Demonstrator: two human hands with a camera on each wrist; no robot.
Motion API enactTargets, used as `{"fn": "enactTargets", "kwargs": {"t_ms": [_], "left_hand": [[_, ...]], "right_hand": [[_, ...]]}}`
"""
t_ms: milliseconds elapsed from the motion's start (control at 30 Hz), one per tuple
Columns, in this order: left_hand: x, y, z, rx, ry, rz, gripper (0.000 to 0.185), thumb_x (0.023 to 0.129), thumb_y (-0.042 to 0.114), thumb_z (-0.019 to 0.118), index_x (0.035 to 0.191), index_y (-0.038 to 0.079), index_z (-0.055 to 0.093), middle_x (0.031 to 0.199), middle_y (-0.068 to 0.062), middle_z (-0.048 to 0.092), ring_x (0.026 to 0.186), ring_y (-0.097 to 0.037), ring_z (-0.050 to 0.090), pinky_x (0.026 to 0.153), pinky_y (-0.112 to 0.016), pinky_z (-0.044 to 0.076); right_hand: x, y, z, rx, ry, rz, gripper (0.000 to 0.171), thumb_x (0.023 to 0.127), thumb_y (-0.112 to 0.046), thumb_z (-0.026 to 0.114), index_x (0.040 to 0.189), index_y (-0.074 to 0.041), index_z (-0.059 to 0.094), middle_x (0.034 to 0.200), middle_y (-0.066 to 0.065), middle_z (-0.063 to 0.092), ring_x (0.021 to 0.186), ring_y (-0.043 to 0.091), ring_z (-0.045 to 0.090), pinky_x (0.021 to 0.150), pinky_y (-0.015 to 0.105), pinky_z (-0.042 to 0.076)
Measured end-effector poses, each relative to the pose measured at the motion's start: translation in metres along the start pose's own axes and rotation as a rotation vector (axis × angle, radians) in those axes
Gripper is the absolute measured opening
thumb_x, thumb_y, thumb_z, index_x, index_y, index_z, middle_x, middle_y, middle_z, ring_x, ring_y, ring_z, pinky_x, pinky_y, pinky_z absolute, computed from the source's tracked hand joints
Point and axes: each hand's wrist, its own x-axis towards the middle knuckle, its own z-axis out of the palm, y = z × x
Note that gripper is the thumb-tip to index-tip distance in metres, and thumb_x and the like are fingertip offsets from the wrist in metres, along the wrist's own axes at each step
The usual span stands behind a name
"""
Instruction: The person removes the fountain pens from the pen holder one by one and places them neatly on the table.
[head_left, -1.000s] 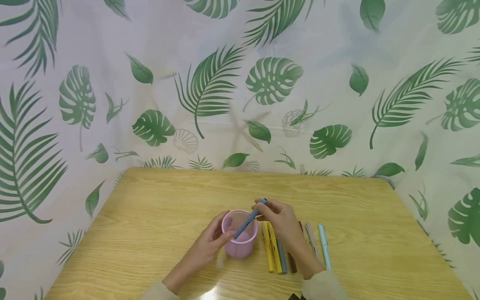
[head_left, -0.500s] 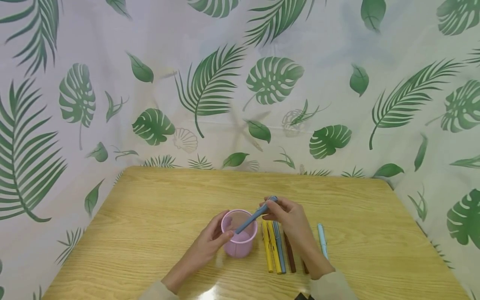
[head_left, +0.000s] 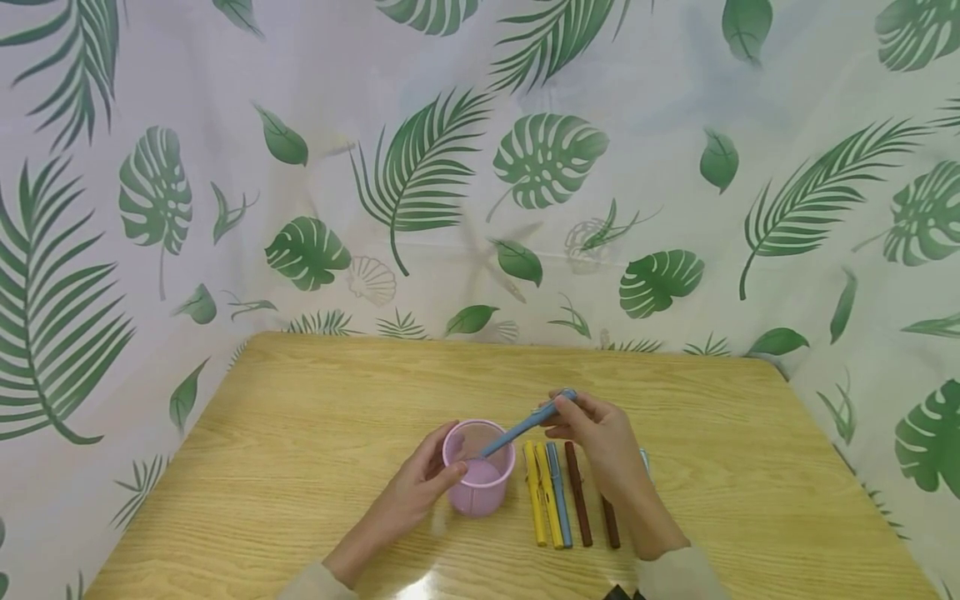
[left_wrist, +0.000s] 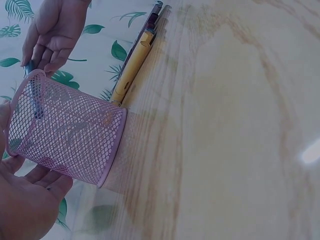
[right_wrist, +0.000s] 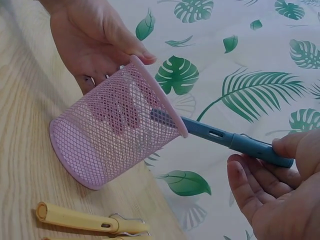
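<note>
A pink mesh cup [head_left: 480,479] stands on the wooden table [head_left: 300,433]. My left hand [head_left: 442,454] grips it, thumb on the near rim and fingers round its far side. My right hand [head_left: 561,414] pinches the upper end of a blue pen [head_left: 525,425]. The pen slants down to the left, its tip inside the cup. The right wrist view shows the blue pen [right_wrist: 235,142] crossing the rim of the cup [right_wrist: 115,130], held by the left hand [right_wrist: 95,40]. In the left wrist view the pen's tip [left_wrist: 32,95] shows through the mesh of the cup [left_wrist: 65,132].
Right of the cup lie two yellow pens [head_left: 540,492], a blue pen [head_left: 559,492] and two brown pens [head_left: 579,492] side by side. A light blue pen [head_left: 645,457] is mostly hidden behind my right wrist. A leaf-printed curtain [head_left: 480,167] surrounds the table.
My right hand has moved to the right with the blue pen, which now leans lower, tip still in the cup. More of the pens on the table are uncovered. The left hand has stayed put.
</note>
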Motion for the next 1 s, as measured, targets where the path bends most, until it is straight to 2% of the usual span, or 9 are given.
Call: {"fn": "enactTargets", "kwargs": {"t_ms": [133, 533, 767, 1000], "left_hand": [[-0.001, 0.0, 0.0, 0.0, -0.002, -0.003, 0.065, 0.109, 0.021, 0.057, 0.161, 0.001, 0.024, 0.161, -0.028, 0.032, 0.147, -0.044, 0.035, 0.122, -0.052, 0.031], [-0.001, 0.001, 0.0, 0.008, -0.012, -0.001, 0.065, 0.109, 0.023, 0.055, 0.162, 0.002, 0.023, 0.162, -0.028, 0.031, 0.148, -0.045, 0.034, 0.122, -0.053, 0.031], [-0.001, 0.001, 0.0, 0.011, -0.019, 0.001, 0.066, 0.109, 0.023, 0.055, 0.162, 0.001, 0.022, 0.162, -0.028, 0.03, 0.148, -0.045, 0.034, 0.122, -0.053, 0.031], [-0.001, 0.002, 0.0, 0.016, -0.029, 0.001, 0.066, 0.109, 0.024, 0.055, 0.162, 0.0, 0.021, 0.162, -0.029, 0.029, 0.149, -0.046, 0.032, 0.122, -0.052, 0.03]], "right_hand": [[-0.001, -0.002, -0.004, -0.002, 0.01, 0.013, 0.043, 0.106, -0.031, 0.062, 0.126, 0.007, 0.065, 0.109, 0.018, 0.073, 0.105, 0.035, 0.072, 0.092, 0.034, 0.061], [-0.003, -0.005, -0.013, -0.007, 0.045, 0.034, 0.044, 0.106, -0.031, 0.062, 0.128, 0.007, 0.064, 0.103, 0.016, 0.075, 0.092, 0.021, 0.075, 0.091, 0.036, 0.062], [-0.003, -0.006, -0.018, 0.032, 0.053, 0.032, 0.044, 0.106, -0.028, 0.062, 0.127, 0.01, 0.063, 0.102, 0.013, 0.075, 0.098, 0.027, 0.074, 0.088, 0.035, 0.063], [-0.005, -0.008, -0.026, 0.043, 0.048, 0.031, 0.046, 0.106, -0.031, 0.061, 0.128, 0.009, 0.061, 0.102, 0.011, 0.075, 0.098, 0.024, 0.074, 0.091, 0.033, 0.061]]}}
